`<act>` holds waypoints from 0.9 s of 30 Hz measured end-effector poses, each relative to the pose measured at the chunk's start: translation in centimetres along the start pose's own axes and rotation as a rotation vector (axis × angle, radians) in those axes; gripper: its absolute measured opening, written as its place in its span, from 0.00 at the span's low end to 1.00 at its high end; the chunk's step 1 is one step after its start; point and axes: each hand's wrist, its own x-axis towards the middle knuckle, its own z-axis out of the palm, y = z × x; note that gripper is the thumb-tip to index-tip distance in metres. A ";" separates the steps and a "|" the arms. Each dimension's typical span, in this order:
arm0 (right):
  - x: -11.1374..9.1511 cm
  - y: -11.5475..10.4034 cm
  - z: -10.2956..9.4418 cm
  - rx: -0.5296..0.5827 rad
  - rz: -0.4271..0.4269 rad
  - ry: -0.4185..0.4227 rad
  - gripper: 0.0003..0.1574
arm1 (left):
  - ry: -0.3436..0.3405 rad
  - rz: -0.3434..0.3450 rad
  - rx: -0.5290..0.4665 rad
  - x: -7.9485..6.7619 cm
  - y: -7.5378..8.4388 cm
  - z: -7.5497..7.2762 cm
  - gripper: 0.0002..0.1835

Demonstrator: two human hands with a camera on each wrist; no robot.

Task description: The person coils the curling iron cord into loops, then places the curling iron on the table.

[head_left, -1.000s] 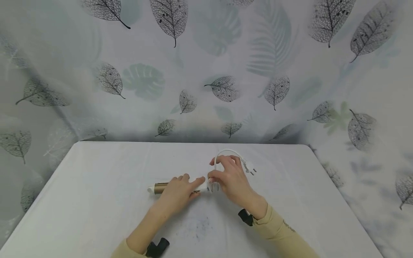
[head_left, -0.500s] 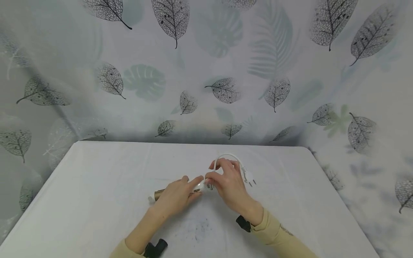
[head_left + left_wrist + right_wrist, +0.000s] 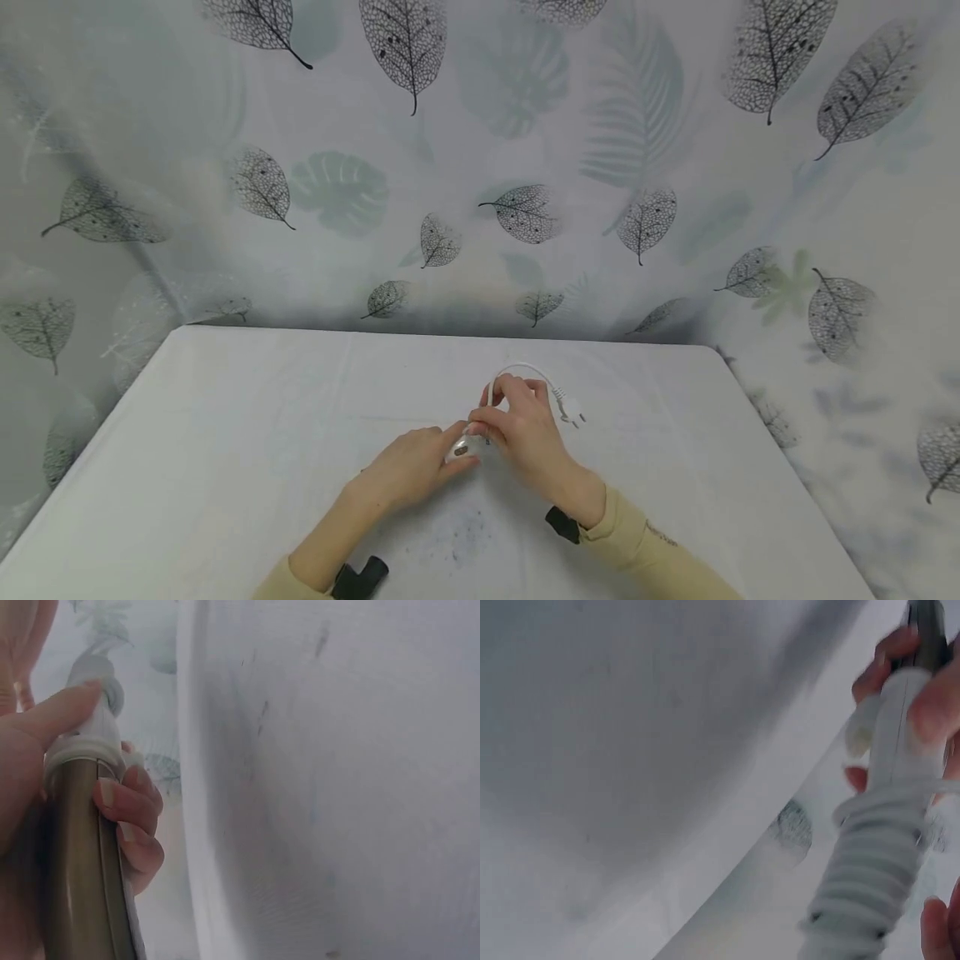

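My left hand (image 3: 408, 467) grips a gold-and-white hair straightener (image 3: 79, 855) just over the table. Its fingers curl round the gold body, and the thumb lies along the white part. In the head view only a bit of the white part shows, the rest being hidden behind this hand. White power cord (image 3: 870, 862) is wound in several turns around the white end. My right hand (image 3: 525, 425) pinches the cord close to those turns. A free loop arches over the knuckles and ends in a two-pin plug (image 3: 572, 412) to the right of that hand.
A white cloth covers the table (image 3: 247, 433), with faint bluish stains (image 3: 467, 533) near the front. Behind it rises a leaf-print backdrop (image 3: 450, 167). Black wrist cameras (image 3: 362, 575) sit at both sleeves.
The straightener has turned, so its gold end, which stuck out left of my left hand, is now hidden. My right hand has shifted slightly left and nearer, the cord and plug moving with it.
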 end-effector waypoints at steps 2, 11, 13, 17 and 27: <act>0.0 -0.3 0.0 -0.009 -0.004 0.007 0.20 | -0.009 0.006 -0.008 0.0 0.0 0.0 0.27; 0.2 1.7 -1.4 -0.026 0.144 -0.117 0.08 | -0.027 0.113 0.088 0.1 -0.1 -0.3 0.25; 0.1 2.3 -1.7 -0.027 0.177 -0.187 0.08 | -0.019 0.157 0.119 0.1 -0.2 -0.4 0.25; -0.3 3.8 -2.5 0.080 0.274 -0.291 0.08 | 0.014 0.233 0.151 0.1 -0.2 -0.5 0.24; -2.2 6.4 -2.1 0.572 0.345 -0.403 0.05 | 0.243 0.362 0.125 0.0 -0.4 0.0 0.25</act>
